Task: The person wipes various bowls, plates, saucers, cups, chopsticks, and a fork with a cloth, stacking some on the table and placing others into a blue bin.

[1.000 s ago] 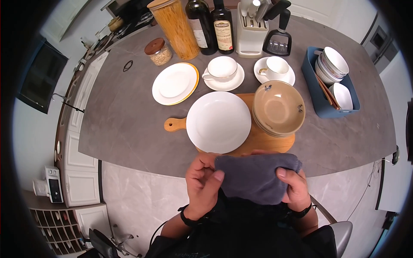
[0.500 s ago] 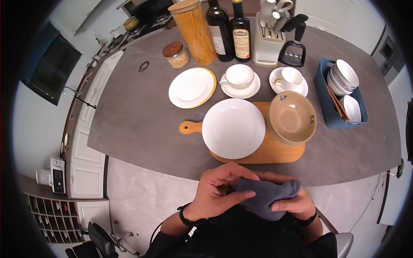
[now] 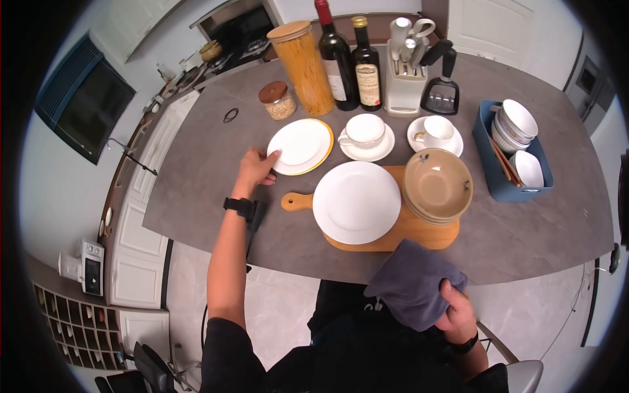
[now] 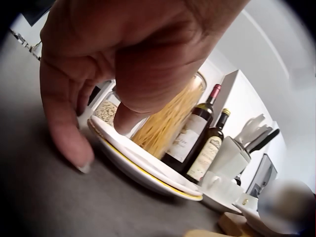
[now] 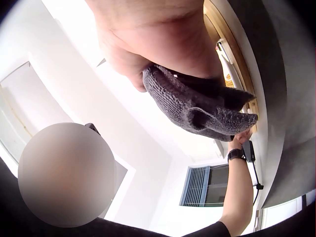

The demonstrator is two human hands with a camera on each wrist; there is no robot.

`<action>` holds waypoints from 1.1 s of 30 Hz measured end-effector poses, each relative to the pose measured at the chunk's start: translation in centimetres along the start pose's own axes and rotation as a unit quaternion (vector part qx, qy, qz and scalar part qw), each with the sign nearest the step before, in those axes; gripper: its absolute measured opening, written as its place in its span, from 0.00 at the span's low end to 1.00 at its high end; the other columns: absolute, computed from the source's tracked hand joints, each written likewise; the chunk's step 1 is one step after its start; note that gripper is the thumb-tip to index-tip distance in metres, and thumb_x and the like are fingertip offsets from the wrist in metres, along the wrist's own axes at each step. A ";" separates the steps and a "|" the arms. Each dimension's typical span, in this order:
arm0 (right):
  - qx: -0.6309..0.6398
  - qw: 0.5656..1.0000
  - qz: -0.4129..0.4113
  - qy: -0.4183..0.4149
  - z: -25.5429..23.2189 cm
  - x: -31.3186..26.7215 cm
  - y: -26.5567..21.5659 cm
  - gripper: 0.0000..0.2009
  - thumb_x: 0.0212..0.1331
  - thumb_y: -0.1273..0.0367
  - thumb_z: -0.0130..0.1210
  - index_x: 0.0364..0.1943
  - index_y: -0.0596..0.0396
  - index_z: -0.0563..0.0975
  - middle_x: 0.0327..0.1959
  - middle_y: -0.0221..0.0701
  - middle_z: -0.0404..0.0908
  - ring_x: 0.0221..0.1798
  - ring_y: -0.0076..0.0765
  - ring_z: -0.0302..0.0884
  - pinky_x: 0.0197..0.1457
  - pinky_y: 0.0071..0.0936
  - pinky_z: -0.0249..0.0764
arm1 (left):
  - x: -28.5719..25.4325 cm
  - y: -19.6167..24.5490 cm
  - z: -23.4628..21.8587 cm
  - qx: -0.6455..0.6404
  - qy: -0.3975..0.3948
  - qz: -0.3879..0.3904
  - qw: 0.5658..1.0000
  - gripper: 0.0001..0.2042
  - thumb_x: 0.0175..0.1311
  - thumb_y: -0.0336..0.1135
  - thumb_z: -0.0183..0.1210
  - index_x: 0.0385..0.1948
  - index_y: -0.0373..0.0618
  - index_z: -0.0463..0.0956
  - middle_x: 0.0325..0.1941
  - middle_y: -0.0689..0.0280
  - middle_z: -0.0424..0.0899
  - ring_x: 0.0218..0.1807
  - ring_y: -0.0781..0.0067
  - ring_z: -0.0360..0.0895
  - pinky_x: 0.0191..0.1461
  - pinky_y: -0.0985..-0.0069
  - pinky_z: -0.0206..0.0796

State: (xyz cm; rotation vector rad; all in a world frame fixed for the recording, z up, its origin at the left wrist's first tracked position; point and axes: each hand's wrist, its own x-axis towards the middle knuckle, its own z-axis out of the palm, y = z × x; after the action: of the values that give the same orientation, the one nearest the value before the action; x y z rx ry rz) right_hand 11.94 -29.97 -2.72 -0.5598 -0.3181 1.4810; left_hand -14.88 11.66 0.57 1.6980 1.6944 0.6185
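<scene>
My left hand (image 3: 254,169) reaches to the left edge of a white plate (image 3: 300,145), which lies on a yellow-rimmed plate (image 3: 317,165). In the left wrist view, its thumb is over the plates' rim while a fingertip (image 4: 81,160) points down beside it, with a gap between. My right hand (image 3: 458,313) grips a folded dark grey cloth (image 3: 416,285) in front of the table's near edge, thumb on top. The cloth's folds (image 5: 197,111) hang from that hand in the right wrist view.
A wooden board (image 3: 419,234) bears a large white plate (image 3: 357,202) and stacked beige bowls (image 3: 438,187). Two cups on saucers (image 3: 367,152) stand behind. Bottles (image 3: 337,72), a pasta jar (image 3: 304,72), an oat jar (image 3: 278,105) and a knife block (image 3: 405,88) line the back; a blue bin (image 3: 511,188) stands right.
My left hand has let go of the cloth and moved forward and left to the yellow-rimmed plate stack. The right hand keeps the cloth, now spread wider. The head view has shifted slightly.
</scene>
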 end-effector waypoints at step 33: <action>-0.823 0.478 -0.290 -0.104 11.8 10.0 -1.1 0.44 0.58 0.59 0.65 0.77 0.59 0.55 0.81 0.54 0.45 0.83 0.67 0.36 0.79 0.69 0.37 | -26.1 3.7 4.1 -0.741 -0.257 -0.032 0.620 0.33 0.78 0.54 0.45 0.77 0.46 0.52 0.79 0.60 0.62 0.77 0.54 0.61 0.80 0.53 0.50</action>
State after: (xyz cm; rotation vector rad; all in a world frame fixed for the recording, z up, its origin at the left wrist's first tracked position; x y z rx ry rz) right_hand 7.45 -18.27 6.39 -1.5330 -2.0106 0.0667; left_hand -10.70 -14.54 3.49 0.4202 0.3438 0.9428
